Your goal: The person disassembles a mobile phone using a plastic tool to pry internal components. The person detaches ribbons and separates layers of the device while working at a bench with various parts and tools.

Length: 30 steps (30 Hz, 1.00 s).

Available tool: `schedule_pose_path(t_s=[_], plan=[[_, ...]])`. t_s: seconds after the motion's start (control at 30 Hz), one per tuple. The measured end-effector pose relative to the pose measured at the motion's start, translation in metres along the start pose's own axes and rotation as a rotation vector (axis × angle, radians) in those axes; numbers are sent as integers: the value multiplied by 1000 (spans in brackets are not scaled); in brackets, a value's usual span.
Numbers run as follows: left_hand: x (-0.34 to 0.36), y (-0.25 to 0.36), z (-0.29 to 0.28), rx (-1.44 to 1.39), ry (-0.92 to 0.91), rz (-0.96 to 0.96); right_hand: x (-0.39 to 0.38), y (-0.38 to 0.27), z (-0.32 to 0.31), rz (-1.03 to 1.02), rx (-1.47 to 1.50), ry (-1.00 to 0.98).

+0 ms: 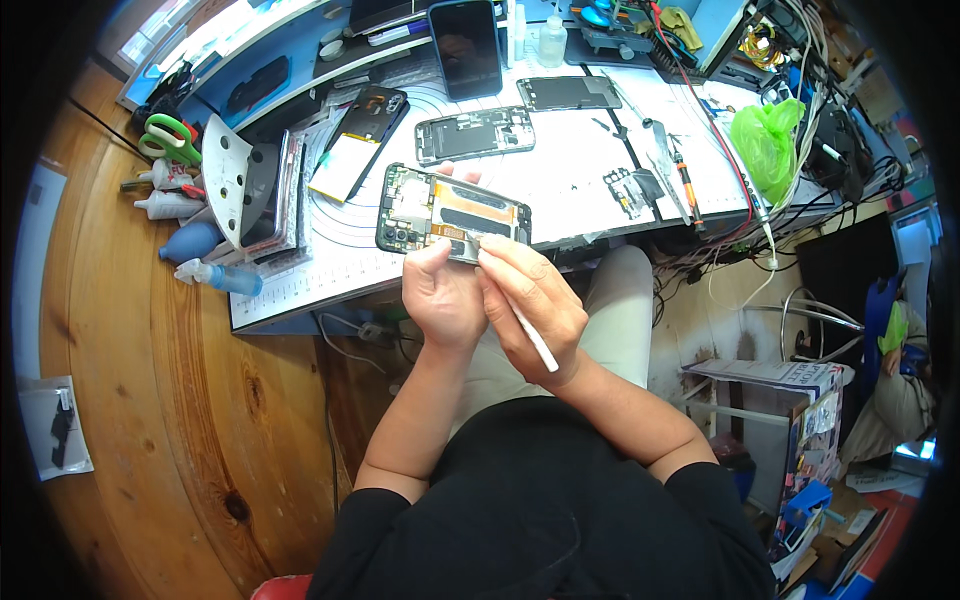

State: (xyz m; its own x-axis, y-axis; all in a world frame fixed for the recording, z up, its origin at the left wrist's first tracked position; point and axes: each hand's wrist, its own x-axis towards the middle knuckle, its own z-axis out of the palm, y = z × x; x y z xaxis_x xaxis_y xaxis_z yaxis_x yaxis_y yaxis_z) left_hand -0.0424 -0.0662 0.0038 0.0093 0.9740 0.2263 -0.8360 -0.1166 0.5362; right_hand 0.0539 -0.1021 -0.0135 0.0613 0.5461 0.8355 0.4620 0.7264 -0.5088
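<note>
My left hand (443,300) grips an opened smartphone (482,207) from below, its thumb on the near edge and fingertips showing behind the far edge. The phone's inside faces up, with a circuit board and camera module at its left end and an orange-and-black battery bay across the middle. In my right hand (535,305) is a slim white-handled tool (533,338), held like a pen. Its thin tip points at the phone's near side, beside a copper-coloured flex cable (447,230); whether it touches, I cannot tell.
Behind the phone lie another opened phone (475,135), a dark screen panel (570,93) and a standing phone (466,50). A white battery (345,166) rests at the left. Rightward are small parts (632,190), an orange-black screwdriver (686,183) and a green bag (768,148).
</note>
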Motion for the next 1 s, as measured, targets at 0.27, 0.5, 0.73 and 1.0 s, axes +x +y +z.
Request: schedule_pose_path(t_s=[0.27,0.5,0.73,1.0], plan=[[-3,-5,3,155,29,86,-2,-3,1,-8,-16,18],[-5,-5,6,133,-3,94,-6,-1,3,-29,-49,32],[-3,-8,-5,165,-30,113,-8,3,8,-51,-55,56],[-3,-10,-6,163,7,98,-9,6,9,-64,-74,66]])
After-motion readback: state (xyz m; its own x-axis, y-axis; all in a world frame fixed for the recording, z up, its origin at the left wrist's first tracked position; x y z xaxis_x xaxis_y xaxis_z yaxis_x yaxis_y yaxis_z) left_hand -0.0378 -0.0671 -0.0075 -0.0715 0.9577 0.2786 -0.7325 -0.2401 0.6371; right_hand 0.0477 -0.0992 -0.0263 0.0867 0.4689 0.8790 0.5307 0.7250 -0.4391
